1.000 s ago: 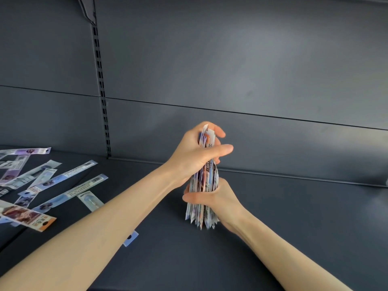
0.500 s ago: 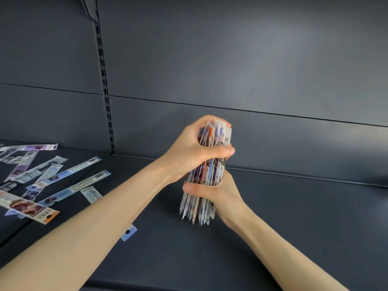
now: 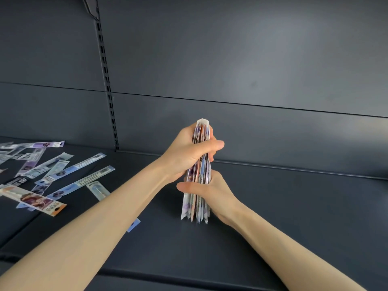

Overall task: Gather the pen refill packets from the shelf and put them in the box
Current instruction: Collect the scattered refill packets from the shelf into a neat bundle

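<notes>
A thick bundle of pen refill packets [image 3: 196,208] stands upright on its lower ends on the dark shelf [image 3: 283,217]. My left hand [image 3: 189,153] grips the bundle near its top, thumb across the front. My right hand [image 3: 207,193] grips it lower down, thumb on the near side. Several loose refill packets [image 3: 81,164] lie scattered on the shelf at the left, among them one with an orange end [image 3: 35,201]. One packet [image 3: 98,191] is partly hidden under my left forearm. No box is in view.
The shelf's dark back panel [image 3: 231,70] rises behind the bundle. A slotted upright [image 3: 107,85] runs down it at the left. The shelf's front edge [image 3: 168,271] crosses near the bottom.
The fanned top of the bundle has been squeezed together into a tight stack. The bundle's lower ends have come down onto the shelf. Both hands keep their grip.
</notes>
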The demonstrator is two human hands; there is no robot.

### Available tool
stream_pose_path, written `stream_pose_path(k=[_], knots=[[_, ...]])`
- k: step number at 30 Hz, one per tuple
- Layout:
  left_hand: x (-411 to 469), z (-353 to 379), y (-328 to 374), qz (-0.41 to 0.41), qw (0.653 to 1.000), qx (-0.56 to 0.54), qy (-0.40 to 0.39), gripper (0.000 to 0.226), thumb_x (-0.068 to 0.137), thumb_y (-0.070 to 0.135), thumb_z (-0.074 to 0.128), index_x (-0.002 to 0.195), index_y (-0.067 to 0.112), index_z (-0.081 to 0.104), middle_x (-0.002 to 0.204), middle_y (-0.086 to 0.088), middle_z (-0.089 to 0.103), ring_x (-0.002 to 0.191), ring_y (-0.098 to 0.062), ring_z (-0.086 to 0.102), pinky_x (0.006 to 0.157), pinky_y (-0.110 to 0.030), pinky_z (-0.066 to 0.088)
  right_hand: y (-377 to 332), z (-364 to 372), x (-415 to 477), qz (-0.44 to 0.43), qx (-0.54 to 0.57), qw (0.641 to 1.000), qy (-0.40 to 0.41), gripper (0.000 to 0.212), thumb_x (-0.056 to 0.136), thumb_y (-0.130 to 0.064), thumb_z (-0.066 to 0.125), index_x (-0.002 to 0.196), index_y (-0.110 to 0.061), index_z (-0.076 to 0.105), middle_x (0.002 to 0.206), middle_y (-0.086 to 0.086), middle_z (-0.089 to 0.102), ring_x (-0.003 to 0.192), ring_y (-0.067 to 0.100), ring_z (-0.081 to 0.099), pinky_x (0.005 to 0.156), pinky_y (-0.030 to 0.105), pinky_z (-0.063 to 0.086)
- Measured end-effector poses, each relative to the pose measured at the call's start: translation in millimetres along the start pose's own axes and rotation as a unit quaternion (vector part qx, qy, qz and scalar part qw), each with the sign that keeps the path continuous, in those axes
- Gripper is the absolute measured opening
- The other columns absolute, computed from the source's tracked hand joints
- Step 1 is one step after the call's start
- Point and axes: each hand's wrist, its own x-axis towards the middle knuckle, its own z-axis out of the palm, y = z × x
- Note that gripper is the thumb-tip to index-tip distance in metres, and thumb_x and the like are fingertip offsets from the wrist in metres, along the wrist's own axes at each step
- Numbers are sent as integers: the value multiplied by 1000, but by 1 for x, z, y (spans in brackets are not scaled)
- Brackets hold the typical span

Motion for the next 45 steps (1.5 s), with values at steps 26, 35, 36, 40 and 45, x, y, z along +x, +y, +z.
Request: stream_pose_path(k=[26, 35, 36, 40, 45], knots=[[-34, -190, 16, -41, 998, 2, -41, 29, 93, 32, 54, 69, 17, 59, 75, -3, 70, 88, -24, 67, 86, -37, 48, -36, 158, 62, -11, -39, 999, 23, 29, 87, -21, 66, 64, -22, 49, 49, -12, 49, 44, 1, 46, 52, 16, 41], [-62, -234, -22, -112, 986, 78, -99, 72, 73, 69, 55, 135, 32, 44, 127, 17, 57, 121, -1, 50, 110, -34, 34, -26, 165, 65, 47, -94, 990, 94, 21, 82, -18, 69, 67, -18, 54, 56, 1, 53, 47, 11, 52, 55, 24, 45], [-65, -238, -31, -127, 981, 110, -98, 73, 76, 68, 55, 138, 31, 41, 131, 17, 54, 124, -3, 48, 110, -35, 35, -25, 161, 66, 52, -91, 989, 101, 20, 82, -17, 69, 68, -18, 55, 58, 3, 53, 47, 11, 52, 55, 24, 45], [-75, -244, -57, -106, 938, 275, -182, 45, 85, 40, 63, 127, 27, 54, 126, 17, 56, 121, 2, 48, 110, -30, 35, -20, 149, 68, 59, -79, 987, 125, 17, 83, -15, 68, 72, -12, 55, 59, 5, 54, 48, 12, 53, 54, 25, 46], [-75, -234, -67, -59, 863, 418, -276, 42, 86, 46, 61, 125, 31, 56, 112, 15, 57, 111, -5, 46, 98, -24, 31, -17, 140, 67, 57, -66, 988, 127, 12, 84, -11, 66, 76, -11, 58, 54, -1, 58, 47, 10, 56, 51, 21, 48]])
